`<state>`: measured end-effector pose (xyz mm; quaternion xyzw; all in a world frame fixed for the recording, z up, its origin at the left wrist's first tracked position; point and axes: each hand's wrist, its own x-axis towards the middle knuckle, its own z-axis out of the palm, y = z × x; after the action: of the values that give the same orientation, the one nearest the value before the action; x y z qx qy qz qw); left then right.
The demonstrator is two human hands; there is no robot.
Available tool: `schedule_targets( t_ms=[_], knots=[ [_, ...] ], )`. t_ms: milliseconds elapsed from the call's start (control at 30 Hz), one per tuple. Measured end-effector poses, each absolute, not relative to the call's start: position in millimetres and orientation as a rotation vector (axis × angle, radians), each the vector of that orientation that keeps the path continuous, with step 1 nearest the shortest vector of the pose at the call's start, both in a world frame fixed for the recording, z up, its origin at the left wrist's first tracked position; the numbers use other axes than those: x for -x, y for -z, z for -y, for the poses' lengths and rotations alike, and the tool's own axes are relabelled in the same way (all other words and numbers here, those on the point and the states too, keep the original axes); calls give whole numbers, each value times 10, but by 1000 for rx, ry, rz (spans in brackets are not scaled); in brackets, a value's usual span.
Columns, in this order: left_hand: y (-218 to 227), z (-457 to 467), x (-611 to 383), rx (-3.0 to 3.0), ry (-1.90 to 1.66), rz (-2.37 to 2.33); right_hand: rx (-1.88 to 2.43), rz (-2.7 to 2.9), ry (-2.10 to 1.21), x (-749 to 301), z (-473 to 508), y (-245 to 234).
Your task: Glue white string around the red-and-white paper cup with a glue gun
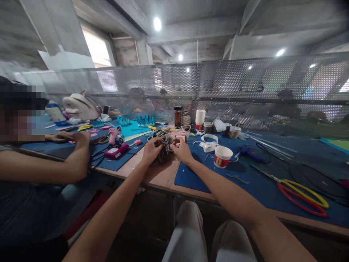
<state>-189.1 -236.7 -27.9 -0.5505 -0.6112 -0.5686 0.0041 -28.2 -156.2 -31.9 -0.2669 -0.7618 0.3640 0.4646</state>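
Observation:
Between my two hands is a bundle of curled grey strips (165, 146), at the front of the table over bare wood. My left hand (151, 149) pinches its left side, with thumb and fingers closed on the strips. From the right, my right hand (182, 149) grips the other side with bent fingers. The bundle's underside lies in shadow, so I cannot tell whether it rests on something. Right of my right hand stands a red and white paper cup (223, 157). A few loose grey strips (237, 178) lie on the blue mat in front of the cup.
Scissors with red and yellow handles (302, 196) lie at right, near a blue glue gun (251, 153). A pink glue gun (113, 136) and purple power box (116, 151) sit left, beside a co-worker's arm (54, 163). Stacked cups (200, 119) and a brown jar (177, 116) stand behind.

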Motion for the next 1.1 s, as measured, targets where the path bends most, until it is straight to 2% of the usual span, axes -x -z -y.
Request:
schedule_targets(
  t_ms=[333, 733, 1100],
  knots=[
    [226, 2390, 1849, 1814, 2144, 1960, 542, 1941, -906, 254, 1545, 304],
    [194, 2671, 1582, 1772, 2418, 1961, 482, 1907, -1018, -110, 1604, 166],
    [242, 2785, 1195, 1633, 2511, 1924, 529, 1829, -1072, -531, 1727, 160]
  ],
)
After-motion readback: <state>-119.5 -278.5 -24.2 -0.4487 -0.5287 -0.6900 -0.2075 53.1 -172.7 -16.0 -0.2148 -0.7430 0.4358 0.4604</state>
